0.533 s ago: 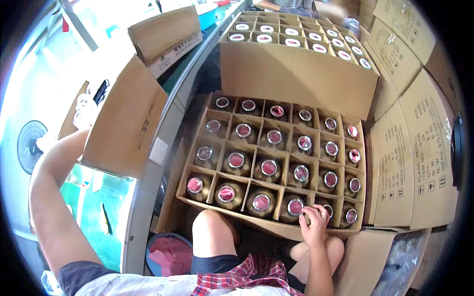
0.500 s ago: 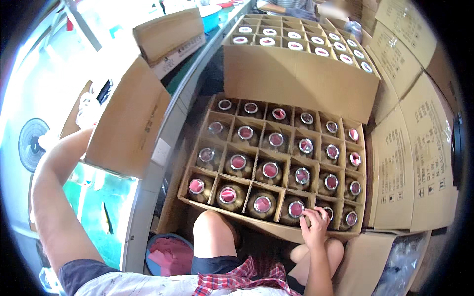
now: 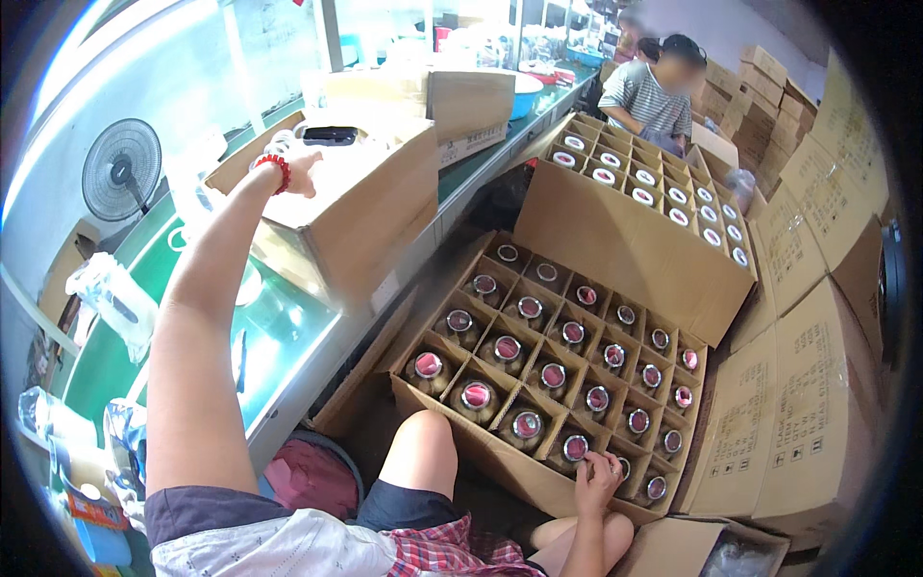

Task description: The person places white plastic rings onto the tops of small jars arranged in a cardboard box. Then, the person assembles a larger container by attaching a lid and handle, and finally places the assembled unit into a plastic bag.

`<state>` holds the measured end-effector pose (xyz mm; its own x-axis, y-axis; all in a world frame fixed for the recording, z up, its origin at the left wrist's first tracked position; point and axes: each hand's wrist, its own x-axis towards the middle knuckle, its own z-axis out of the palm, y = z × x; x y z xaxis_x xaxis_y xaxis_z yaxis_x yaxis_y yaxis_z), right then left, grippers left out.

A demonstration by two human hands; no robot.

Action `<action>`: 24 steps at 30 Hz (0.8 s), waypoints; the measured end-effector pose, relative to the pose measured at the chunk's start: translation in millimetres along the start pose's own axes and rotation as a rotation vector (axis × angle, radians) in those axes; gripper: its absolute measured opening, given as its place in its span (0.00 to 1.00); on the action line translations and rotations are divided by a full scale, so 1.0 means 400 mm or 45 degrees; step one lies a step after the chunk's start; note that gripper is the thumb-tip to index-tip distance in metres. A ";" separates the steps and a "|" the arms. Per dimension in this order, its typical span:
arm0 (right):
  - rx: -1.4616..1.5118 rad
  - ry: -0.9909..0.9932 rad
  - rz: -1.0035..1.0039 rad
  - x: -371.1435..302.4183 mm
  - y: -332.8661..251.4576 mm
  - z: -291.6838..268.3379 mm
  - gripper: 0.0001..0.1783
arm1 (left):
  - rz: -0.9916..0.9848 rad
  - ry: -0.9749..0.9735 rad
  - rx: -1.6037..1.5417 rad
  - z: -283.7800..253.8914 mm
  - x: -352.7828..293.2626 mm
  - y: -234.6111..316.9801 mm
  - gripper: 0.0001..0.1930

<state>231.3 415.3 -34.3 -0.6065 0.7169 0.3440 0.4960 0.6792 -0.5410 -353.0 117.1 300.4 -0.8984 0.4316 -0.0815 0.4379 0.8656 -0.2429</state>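
A cardboard carton (image 3: 558, 492) with dividers stands before my knees, a glass jar in each cell I can make out. Many jars have silvery rims and pink material showing at the mouth, like the jar (image 3: 575, 448) beside my right hand (image 3: 598, 481). That hand's fingers curl at the rim of a neighbouring glass jar (image 3: 624, 468) on the near side. My left arm stretches over the bench, and my left hand (image 3: 302, 175) dips into an open cardboard box (image 3: 370, 216). White round things (image 3: 280, 142) and a black object (image 3: 330, 136) lie there; glare obscures my left fingers.
A second divided carton (image 3: 625, 236) with white-topped jars stands behind. A person (image 3: 649, 96) in a striped top is beyond it. Stacked cartons (image 3: 769, 404) line the right. A fan (image 3: 121, 169) stands left; a tub (image 3: 312, 476) of pink cloth sits under the bench.
The view has swung up and left, bringing the co-worker and more of the bench into sight. My left hand, hidden behind the box before, now shows. My right hand stays at the same jar.
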 end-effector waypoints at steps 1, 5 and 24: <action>-0.013 -0.002 -0.014 -0.002 0.001 -0.003 0.11 | -0.030 0.085 -0.021 -0.014 -0.018 0.001 0.38; -0.024 0.052 -0.061 -0.010 0.005 0.007 0.11 | -0.048 0.157 -0.232 -0.024 -0.025 -0.031 0.41; 0.008 0.043 -0.126 -0.037 0.007 0.025 0.11 | -0.056 1.202 -0.963 0.005 0.097 -0.156 0.24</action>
<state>235.2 405.0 -48.6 -0.6309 0.6510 0.4220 0.4307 0.7463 -0.5075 -415.2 79.4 310.5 -0.6723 0.1406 0.7268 0.6004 0.6779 0.4243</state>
